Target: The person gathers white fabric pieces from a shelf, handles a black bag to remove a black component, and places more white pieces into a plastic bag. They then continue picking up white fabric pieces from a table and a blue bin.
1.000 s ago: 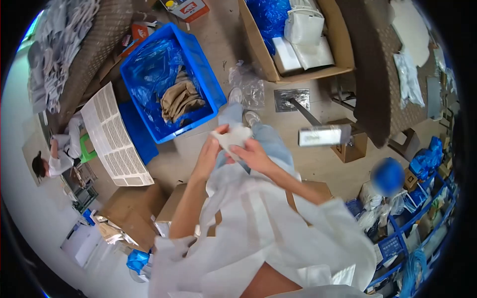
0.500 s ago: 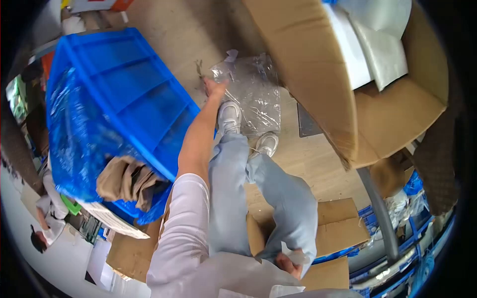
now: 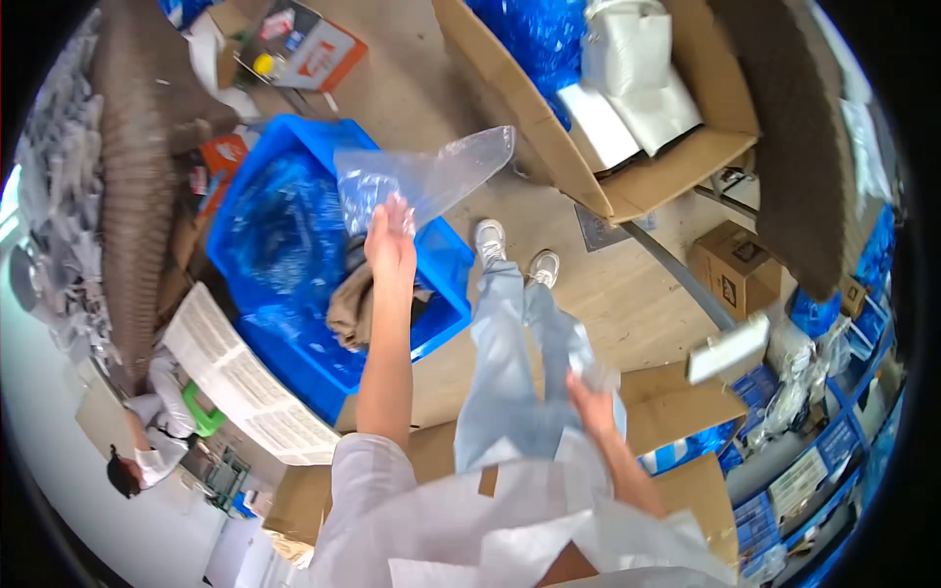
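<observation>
My left hand [image 3: 390, 250] is closed on a clear plastic bag [image 3: 431, 181], which spreads out above and to the right of the fingers. Hand and bag are over the blue bin [image 3: 446, 265]. Inside the bin lie blue plastic film [image 3: 289, 225] and a folded brown cloth-like item [image 3: 350, 309]. By my right thigh, my right hand [image 3: 594, 404] is closed on a small translucent piece [image 3: 600, 376], too blurred to name.
A large cardboard box [image 3: 676, 181] at the upper right holds white and silvery packages. Open cardboard [image 3: 667, 397] lies by my legs. A closed carton [image 3: 735, 265] and blue racks [image 3: 833, 456] stand to the right. Another person [image 3: 147, 451] is at the lower left.
My left hand has lifted the clear bag off the floor and brought it over the blue bin. The bin now shows more upright. My right hand has moved slightly up and forward.
</observation>
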`<state>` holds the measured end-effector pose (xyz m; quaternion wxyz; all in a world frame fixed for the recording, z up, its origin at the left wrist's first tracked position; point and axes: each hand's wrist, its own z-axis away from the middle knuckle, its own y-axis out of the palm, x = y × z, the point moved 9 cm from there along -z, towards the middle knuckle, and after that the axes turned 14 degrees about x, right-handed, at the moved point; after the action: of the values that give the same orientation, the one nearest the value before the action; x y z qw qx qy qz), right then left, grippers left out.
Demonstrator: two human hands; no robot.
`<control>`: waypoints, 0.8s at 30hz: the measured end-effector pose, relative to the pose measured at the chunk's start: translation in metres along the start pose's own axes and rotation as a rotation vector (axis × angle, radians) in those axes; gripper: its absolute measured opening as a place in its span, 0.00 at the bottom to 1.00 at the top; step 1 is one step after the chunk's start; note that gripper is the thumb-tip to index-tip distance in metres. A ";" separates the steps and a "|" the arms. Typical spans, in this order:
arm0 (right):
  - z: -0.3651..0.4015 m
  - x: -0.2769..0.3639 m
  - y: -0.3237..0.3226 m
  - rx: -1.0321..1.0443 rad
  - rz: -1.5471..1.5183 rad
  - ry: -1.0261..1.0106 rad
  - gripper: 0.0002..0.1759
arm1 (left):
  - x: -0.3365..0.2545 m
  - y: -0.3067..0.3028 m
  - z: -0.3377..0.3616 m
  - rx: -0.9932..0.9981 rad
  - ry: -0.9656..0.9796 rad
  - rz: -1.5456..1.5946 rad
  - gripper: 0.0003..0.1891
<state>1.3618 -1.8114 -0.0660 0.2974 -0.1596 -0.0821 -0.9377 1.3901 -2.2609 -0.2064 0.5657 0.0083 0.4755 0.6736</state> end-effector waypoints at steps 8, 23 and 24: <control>-0.044 0.263 0.146 0.263 -0.179 -0.474 0.22 | -0.202 0.137 0.166 0.042 -0.040 0.419 0.16; -0.048 0.481 0.143 0.320 -0.181 -0.552 0.17 | -0.313 0.216 0.070 -0.477 0.634 -1.443 0.32; -0.053 0.496 0.149 0.321 -0.167 -0.546 0.16 | -0.310 0.260 0.065 -0.409 0.807 -1.595 0.28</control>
<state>1.0526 -2.2094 0.0664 0.2077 -0.3489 -0.3184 -0.8566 1.3414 -2.4343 0.1613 0.6444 -0.6589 0.3732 0.1062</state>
